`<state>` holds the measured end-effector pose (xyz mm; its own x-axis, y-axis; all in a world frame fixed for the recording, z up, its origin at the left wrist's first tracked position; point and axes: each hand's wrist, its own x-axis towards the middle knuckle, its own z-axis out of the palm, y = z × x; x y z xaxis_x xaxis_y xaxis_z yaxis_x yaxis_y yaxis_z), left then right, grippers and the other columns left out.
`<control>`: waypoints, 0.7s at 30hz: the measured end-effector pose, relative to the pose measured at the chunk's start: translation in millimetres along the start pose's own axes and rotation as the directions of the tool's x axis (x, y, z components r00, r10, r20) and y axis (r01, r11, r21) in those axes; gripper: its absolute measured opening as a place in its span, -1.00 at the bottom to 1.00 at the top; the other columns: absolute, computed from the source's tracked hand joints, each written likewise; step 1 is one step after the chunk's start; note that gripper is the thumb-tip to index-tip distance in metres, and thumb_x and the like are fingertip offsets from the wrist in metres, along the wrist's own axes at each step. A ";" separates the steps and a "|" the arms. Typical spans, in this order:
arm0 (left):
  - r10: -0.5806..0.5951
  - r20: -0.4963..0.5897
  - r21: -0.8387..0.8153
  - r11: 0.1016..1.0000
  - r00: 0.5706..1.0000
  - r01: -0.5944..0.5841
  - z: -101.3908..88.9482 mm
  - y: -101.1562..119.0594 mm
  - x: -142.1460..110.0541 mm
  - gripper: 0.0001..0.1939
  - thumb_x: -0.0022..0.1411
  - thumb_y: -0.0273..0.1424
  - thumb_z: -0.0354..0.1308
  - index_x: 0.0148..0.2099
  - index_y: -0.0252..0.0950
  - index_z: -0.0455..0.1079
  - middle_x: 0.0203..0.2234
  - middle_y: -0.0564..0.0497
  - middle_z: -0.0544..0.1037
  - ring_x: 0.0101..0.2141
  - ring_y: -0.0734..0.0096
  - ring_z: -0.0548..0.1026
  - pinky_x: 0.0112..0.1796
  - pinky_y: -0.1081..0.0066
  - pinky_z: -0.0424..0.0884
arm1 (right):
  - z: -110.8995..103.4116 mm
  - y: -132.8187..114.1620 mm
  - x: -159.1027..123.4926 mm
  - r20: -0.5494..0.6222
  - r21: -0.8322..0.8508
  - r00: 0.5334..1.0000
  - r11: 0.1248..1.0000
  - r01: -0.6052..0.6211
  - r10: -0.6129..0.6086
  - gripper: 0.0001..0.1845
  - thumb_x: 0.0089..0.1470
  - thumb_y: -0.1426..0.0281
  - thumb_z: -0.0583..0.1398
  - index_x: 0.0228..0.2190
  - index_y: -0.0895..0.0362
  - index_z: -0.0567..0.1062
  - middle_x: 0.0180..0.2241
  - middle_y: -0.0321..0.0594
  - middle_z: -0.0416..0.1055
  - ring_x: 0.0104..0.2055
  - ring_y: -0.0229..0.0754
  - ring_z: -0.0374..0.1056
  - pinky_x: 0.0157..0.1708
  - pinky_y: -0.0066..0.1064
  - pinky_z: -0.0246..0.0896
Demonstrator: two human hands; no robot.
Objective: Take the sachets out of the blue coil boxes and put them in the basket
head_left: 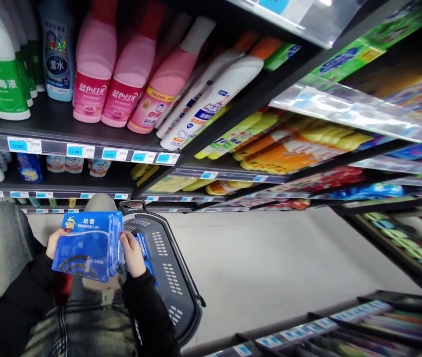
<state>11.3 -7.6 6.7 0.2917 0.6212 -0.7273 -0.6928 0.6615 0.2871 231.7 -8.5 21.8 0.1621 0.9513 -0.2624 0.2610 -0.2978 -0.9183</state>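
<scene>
"So, in the head view, where are the packs [80, 250]?"

"Stacked above the person's lap, tilted, printing face up. Left hand [55, 243] is clamped on one edge, right hand [135, 255] on the opposite one."

"Why both edges?"

"Probably to keep a slick stack from fanning apart."

"And the basket [192, 297]?"

"Just beside the right knee [101, 204], likely for easy reach. Blue things [143, 246] show inside, partly hidden by the right sleeve [149, 312]."

Glossy plastic film on the packets [81, 250] between the hands [133, 255]; matt cloth on the sleeves [151, 307] behind them; smooth plastic on the basket [186, 307] to their right.
</scene>
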 end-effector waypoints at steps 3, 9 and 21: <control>-0.024 0.039 0.000 1.000 0.999 0.024 -2.6 -1.6 2.6 -0.69 -0.05 -0.36 0.02 -0.31 -0.43 0.47 -0.52 -0.21 0.58 -0.43 0.02 0.54 -0.27 0.09 0.40 | -10.4 -16.7 -9.4 -0.043 -0.151 0.999 0.989 0.007 -0.014 -0.53 -0.06 0.00 -0.01 -0.50 0.15 0.37 -0.51 -0.19 0.38 -0.41 -0.14 0.28 -0.33 -0.34 0.15; -0.044 0.148 -0.011 0.999 0.988 0.046 -0.7 -3.8 -1.7 -0.54 -0.04 -0.30 0.02 -0.16 -0.53 0.44 -0.35 -0.28 0.58 -0.34 0.01 0.54 -0.24 0.12 0.38 | -61.3 -67.6 -35.9 -0.249 -0.398 0.964 0.917 -0.015 -0.092 -0.50 0.00 -0.03 -0.07 -0.44 0.15 0.36 -0.55 -0.17 0.39 -0.51 -0.15 0.29 -0.48 -0.39 0.13; 0.391 0.069 -0.015 0.920 0.918 -0.391 29.0 -46.9 -3.0 -0.60 -0.08 -0.30 0.29 -0.15 -0.31 0.43 -0.24 -0.05 0.57 -0.09 0.10 0.46 -0.03 0.26 0.32 | 56.6 -117.5 -96.7 0.036 -0.966 0.813 0.189 0.178 -0.581 -0.84 -0.01 0.48 0.15 -0.35 0.28 0.48 -0.49 -0.02 0.43 -0.47 -0.04 0.35 -0.47 -0.26 0.20</control>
<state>62.0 -28.3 13.4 0.0421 0.8577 -0.5125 -0.7617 0.3595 0.5391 131.4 -60.9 138.3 -0.0542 0.9492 0.3100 0.9972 0.0354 0.0659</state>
